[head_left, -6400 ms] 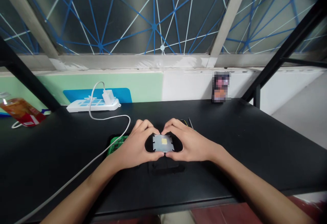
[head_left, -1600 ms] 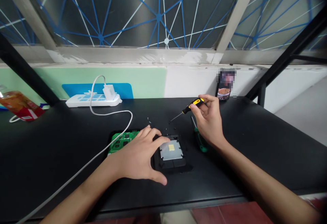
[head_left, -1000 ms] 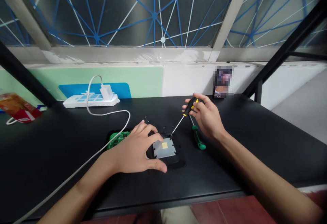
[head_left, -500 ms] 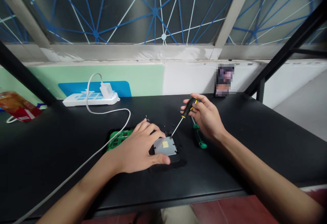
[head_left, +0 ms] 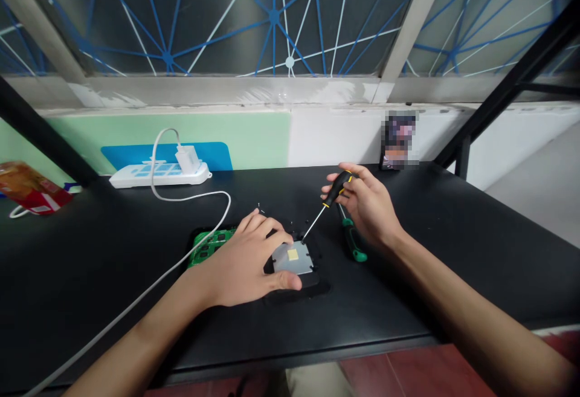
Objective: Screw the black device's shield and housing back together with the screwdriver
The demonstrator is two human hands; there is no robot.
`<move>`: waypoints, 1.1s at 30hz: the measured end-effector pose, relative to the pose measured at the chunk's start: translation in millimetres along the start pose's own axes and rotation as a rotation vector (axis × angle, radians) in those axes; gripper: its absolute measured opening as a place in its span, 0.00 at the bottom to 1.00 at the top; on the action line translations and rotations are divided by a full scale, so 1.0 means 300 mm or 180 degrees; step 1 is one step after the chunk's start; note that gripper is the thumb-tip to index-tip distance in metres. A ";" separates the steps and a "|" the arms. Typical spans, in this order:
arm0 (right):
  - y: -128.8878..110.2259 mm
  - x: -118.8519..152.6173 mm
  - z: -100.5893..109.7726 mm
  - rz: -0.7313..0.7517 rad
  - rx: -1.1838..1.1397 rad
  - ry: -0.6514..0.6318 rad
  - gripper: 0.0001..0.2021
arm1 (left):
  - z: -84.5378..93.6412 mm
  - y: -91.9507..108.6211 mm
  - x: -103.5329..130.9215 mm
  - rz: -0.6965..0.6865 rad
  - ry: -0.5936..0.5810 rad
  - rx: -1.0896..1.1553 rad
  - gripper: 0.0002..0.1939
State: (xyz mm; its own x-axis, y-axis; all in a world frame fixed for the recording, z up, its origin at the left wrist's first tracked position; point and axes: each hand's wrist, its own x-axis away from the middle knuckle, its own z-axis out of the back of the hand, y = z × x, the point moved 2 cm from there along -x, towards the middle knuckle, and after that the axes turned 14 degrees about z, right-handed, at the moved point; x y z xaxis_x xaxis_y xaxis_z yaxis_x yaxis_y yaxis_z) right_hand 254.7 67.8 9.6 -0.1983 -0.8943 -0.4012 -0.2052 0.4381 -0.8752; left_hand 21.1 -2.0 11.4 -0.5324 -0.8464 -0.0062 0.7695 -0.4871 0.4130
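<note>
A black-and-yellow screwdriver (head_left: 338, 189) is held in my right hand (head_left: 370, 206), its shaft slanting down to the left. The tip meets the far right corner of a silver metal plate (head_left: 299, 264) with a pale yellow square pad (head_left: 293, 254). This plate sits in a black device housing (head_left: 296, 280). My left hand (head_left: 254, 261) grips the housing from the left, thumb along the near side and index finger by the far edge. Partly behind that hand lies a green circuit board (head_left: 208, 246). Below my right hand rests a green-handled screwdriver (head_left: 353, 241).
A white cable (head_left: 131, 307) runs from a charger (head_left: 187, 159) in the power strip (head_left: 163, 176) across the black table (head_left: 389, 318) and over the circuit board. Small screws (head_left: 260, 208) lie beyond my left hand. A red-and-orange packet (head_left: 34, 188) stands far left.
The view has shifted very slightly. Both hands and the black-and-yellow screwdriver keep nearly the same place, with the tip still at the plate's corner.
</note>
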 end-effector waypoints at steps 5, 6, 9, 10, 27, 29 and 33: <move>0.000 -0.002 0.004 0.0021 0.0070 -0.0047 0.14 | -0.002 0.000 0.000 -0.0014 0.0038 -0.0018 0.26; -0.001 -0.002 0.004 0.0025 0.0085 -0.0060 0.14 | -0.003 0.000 0.000 -0.0025 0.0048 -0.0019 0.26; -0.004 -0.001 0.004 0.0043 0.0087 -0.0086 0.14 | -0.007 0.000 0.001 -0.0044 0.0065 -0.0025 0.27; -0.005 -0.001 0.004 0.0052 0.0081 -0.0089 0.14 | -0.009 -0.001 0.000 -0.0036 0.0076 -0.0033 0.27; -0.021 0.006 0.000 0.0086 0.0095 -0.0124 0.14 | -0.021 0.011 -0.004 -0.0088 0.0184 -0.0262 0.33; -0.021 0.006 -0.001 0.0086 0.0126 -0.0133 0.15 | -0.022 0.011 -0.005 -0.0076 0.0208 -0.0247 0.32; -0.021 0.004 0.000 0.0084 0.0161 -0.0133 0.15 | -0.024 0.014 -0.006 -0.0076 0.0217 -0.0248 0.33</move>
State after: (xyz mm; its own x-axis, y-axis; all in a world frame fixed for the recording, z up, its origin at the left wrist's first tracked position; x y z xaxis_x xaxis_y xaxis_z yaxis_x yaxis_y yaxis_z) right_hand 255.9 64.1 14.6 -0.1626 -0.8859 -0.4344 -0.1515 0.4575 -0.8762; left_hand 27.8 -4.1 6.5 -0.5278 -0.8458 -0.0784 0.7834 -0.5204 0.3397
